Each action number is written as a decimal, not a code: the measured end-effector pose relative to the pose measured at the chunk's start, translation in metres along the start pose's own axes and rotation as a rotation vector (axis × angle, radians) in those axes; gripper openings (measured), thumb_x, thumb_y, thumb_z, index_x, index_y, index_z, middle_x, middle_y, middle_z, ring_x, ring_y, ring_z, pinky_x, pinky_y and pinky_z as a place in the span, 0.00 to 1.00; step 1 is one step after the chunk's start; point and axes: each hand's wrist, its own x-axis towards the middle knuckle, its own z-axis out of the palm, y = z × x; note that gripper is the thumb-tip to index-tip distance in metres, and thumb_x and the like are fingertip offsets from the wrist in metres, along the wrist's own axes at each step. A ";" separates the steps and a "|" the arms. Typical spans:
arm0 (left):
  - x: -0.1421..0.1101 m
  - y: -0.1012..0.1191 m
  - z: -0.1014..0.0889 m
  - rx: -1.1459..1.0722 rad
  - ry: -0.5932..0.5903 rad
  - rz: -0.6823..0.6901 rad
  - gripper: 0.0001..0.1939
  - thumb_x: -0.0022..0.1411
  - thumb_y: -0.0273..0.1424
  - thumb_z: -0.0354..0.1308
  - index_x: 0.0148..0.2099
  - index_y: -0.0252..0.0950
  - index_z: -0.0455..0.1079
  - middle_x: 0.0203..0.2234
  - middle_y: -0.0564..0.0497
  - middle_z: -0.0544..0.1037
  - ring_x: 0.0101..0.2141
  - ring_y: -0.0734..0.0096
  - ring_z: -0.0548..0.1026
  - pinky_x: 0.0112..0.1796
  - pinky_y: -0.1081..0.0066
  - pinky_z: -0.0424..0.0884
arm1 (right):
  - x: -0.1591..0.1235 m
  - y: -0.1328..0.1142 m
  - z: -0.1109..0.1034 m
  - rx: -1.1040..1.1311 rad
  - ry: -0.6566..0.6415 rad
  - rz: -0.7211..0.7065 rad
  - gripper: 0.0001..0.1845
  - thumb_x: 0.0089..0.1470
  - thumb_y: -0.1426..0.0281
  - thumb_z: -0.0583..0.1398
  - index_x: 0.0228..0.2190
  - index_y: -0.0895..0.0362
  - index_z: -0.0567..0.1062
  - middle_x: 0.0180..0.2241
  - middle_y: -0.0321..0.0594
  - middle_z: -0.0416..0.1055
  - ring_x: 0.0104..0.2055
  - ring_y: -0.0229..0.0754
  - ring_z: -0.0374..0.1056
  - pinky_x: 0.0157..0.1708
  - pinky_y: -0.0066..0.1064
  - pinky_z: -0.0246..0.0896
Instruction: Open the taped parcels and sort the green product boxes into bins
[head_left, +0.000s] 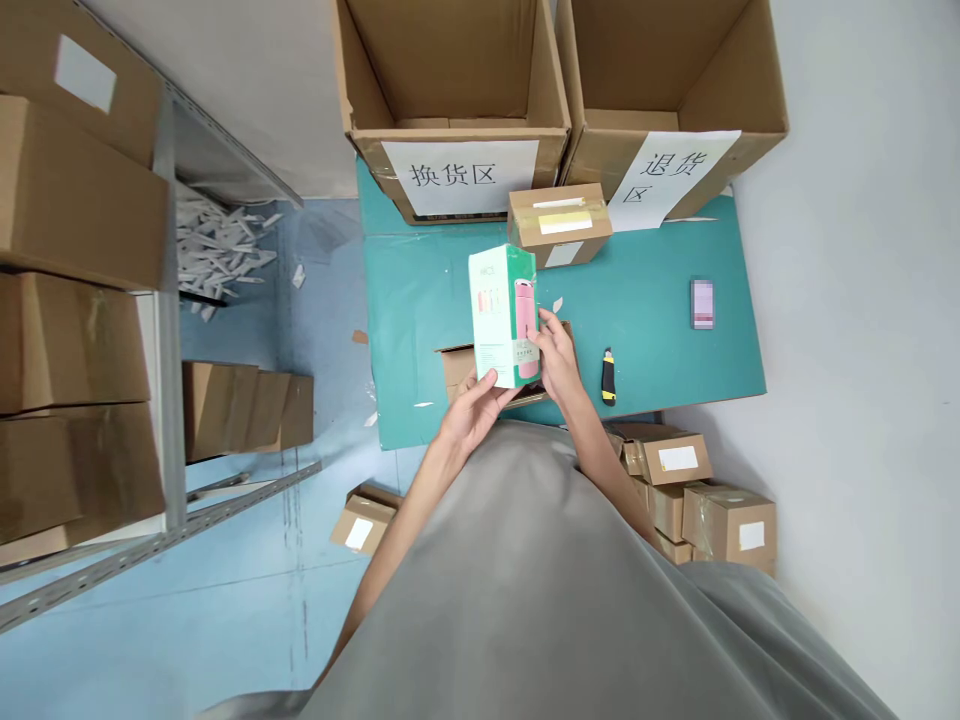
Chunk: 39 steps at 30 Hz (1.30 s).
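Note:
A white and green product box point(495, 318) with a pink bottle printed on its side is held up over the table, tilted slightly. My left hand point(472, 408) grips its lower left corner between thumb and fingers. On its right side, my right hand point(556, 358) closes around the edge with the thumb on the printed face. Behind and below the product box lies an open cardboard carton point(456, 368), mostly hidden by it and my hands. Further back, a small taped cardboard box point(561, 226) stands on the table.
Two large open cartons point(480, 135) with Chinese paper signs stand along the back of the green table point(409, 290). A yellow and black box cutter point(608, 378) and a phone-like object point(703, 304) lie at right. Boxes fill the left shelf point(169, 400); more boxes point(727, 525) are stacked at lower right.

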 end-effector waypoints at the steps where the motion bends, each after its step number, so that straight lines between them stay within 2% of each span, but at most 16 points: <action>1: 0.001 -0.001 -0.001 0.023 0.024 0.036 0.29 0.59 0.34 0.79 0.61 0.37 0.78 0.60 0.41 0.85 0.67 0.43 0.78 0.70 0.44 0.73 | -0.001 -0.003 -0.001 -0.024 0.005 -0.036 0.35 0.56 0.46 0.73 0.58 0.46 0.73 0.63 0.45 0.78 0.69 0.55 0.73 0.70 0.51 0.72; 3: 0.004 -0.003 -0.004 0.060 0.072 0.094 0.31 0.55 0.35 0.83 0.58 0.38 0.78 0.58 0.43 0.86 0.65 0.47 0.80 0.69 0.46 0.74 | -0.004 -0.009 0.000 -0.066 0.014 -0.094 0.37 0.56 0.44 0.74 0.59 0.46 0.72 0.67 0.47 0.75 0.72 0.55 0.70 0.73 0.51 0.69; 5: 0.006 -0.005 -0.005 0.093 0.108 0.145 0.32 0.52 0.36 0.85 0.56 0.40 0.77 0.57 0.45 0.86 0.63 0.51 0.81 0.67 0.49 0.76 | -0.010 -0.015 0.003 -0.099 0.012 -0.113 0.38 0.56 0.43 0.75 0.59 0.45 0.72 0.68 0.47 0.73 0.72 0.55 0.69 0.72 0.51 0.69; 9: 0.007 -0.010 -0.001 0.193 0.140 0.236 0.33 0.50 0.38 0.87 0.54 0.43 0.76 0.56 0.49 0.86 0.62 0.55 0.81 0.64 0.56 0.77 | -0.016 -0.017 0.010 -0.138 0.013 -0.103 0.38 0.54 0.43 0.76 0.56 0.45 0.72 0.65 0.46 0.74 0.66 0.54 0.74 0.64 0.47 0.77; 11: 0.006 -0.011 0.001 0.232 0.132 0.237 0.33 0.49 0.37 0.87 0.53 0.44 0.75 0.55 0.49 0.86 0.63 0.55 0.81 0.64 0.56 0.78 | -0.014 -0.014 0.008 -0.121 0.035 -0.092 0.38 0.52 0.41 0.77 0.54 0.46 0.72 0.62 0.45 0.76 0.62 0.53 0.77 0.60 0.45 0.80; 13: 0.006 -0.009 0.002 0.221 0.082 0.171 0.32 0.51 0.38 0.86 0.53 0.44 0.75 0.54 0.49 0.86 0.63 0.54 0.81 0.65 0.52 0.78 | -0.009 -0.009 0.001 -0.081 0.058 -0.077 0.38 0.52 0.40 0.76 0.52 0.47 0.72 0.60 0.46 0.78 0.62 0.53 0.78 0.61 0.45 0.79; 15: 0.007 -0.005 0.002 0.162 0.012 0.053 0.29 0.56 0.44 0.83 0.53 0.45 0.76 0.54 0.48 0.86 0.61 0.51 0.83 0.65 0.46 0.77 | -0.004 -0.004 -0.008 -0.034 0.075 -0.053 0.38 0.52 0.38 0.75 0.52 0.47 0.71 0.60 0.46 0.80 0.63 0.53 0.77 0.64 0.46 0.77; 18: 0.009 -0.001 0.004 0.084 -0.055 -0.119 0.27 0.63 0.54 0.75 0.53 0.41 0.78 0.55 0.40 0.87 0.61 0.44 0.84 0.67 0.40 0.76 | -0.001 0.001 -0.019 0.031 0.094 0.012 0.39 0.51 0.37 0.74 0.52 0.47 0.71 0.58 0.44 0.82 0.64 0.54 0.78 0.64 0.47 0.78; 22: 0.009 -0.003 0.013 0.075 -0.091 -0.203 0.30 0.66 0.51 0.71 0.61 0.36 0.78 0.59 0.34 0.85 0.66 0.41 0.79 0.70 0.43 0.73 | -0.004 0.003 -0.022 0.096 0.093 0.071 0.38 0.51 0.37 0.74 0.50 0.47 0.71 0.55 0.42 0.84 0.63 0.54 0.79 0.63 0.47 0.80; 27: 0.008 -0.009 0.020 0.089 -0.080 -0.095 0.27 0.66 0.44 0.74 0.62 0.41 0.77 0.63 0.40 0.83 0.72 0.46 0.73 0.72 0.48 0.71 | -0.004 0.002 -0.019 0.130 0.012 0.073 0.37 0.53 0.37 0.73 0.51 0.47 0.72 0.55 0.41 0.84 0.65 0.54 0.78 0.65 0.47 0.79; 30: 0.008 -0.010 0.017 0.132 -0.044 -0.012 0.29 0.62 0.40 0.78 0.62 0.44 0.77 0.61 0.44 0.84 0.69 0.48 0.76 0.70 0.48 0.73 | -0.002 0.000 -0.021 0.086 -0.001 0.059 0.38 0.53 0.36 0.72 0.52 0.47 0.73 0.57 0.42 0.83 0.66 0.53 0.77 0.68 0.48 0.76; 33: 0.009 -0.012 0.012 0.177 0.033 0.063 0.32 0.57 0.37 0.82 0.60 0.47 0.76 0.58 0.48 0.86 0.64 0.52 0.81 0.68 0.50 0.76 | -0.001 -0.003 -0.021 0.008 0.022 -0.017 0.41 0.52 0.38 0.75 0.56 0.47 0.72 0.64 0.47 0.78 0.68 0.54 0.75 0.70 0.48 0.73; 36: 0.009 -0.016 0.010 0.206 0.115 0.130 0.36 0.52 0.36 0.85 0.60 0.49 0.75 0.56 0.51 0.86 0.62 0.56 0.82 0.65 0.54 0.78 | -0.003 -0.007 -0.015 -0.061 0.011 -0.052 0.44 0.52 0.42 0.77 0.60 0.46 0.70 0.70 0.50 0.71 0.69 0.55 0.73 0.67 0.48 0.75; 39: 0.006 -0.020 0.010 0.232 0.163 0.201 0.41 0.48 0.35 0.87 0.61 0.49 0.74 0.59 0.50 0.84 0.63 0.54 0.81 0.63 0.56 0.79 | -0.004 -0.006 -0.009 -0.083 0.003 -0.049 0.41 0.51 0.44 0.78 0.58 0.45 0.72 0.69 0.48 0.71 0.68 0.56 0.74 0.64 0.48 0.77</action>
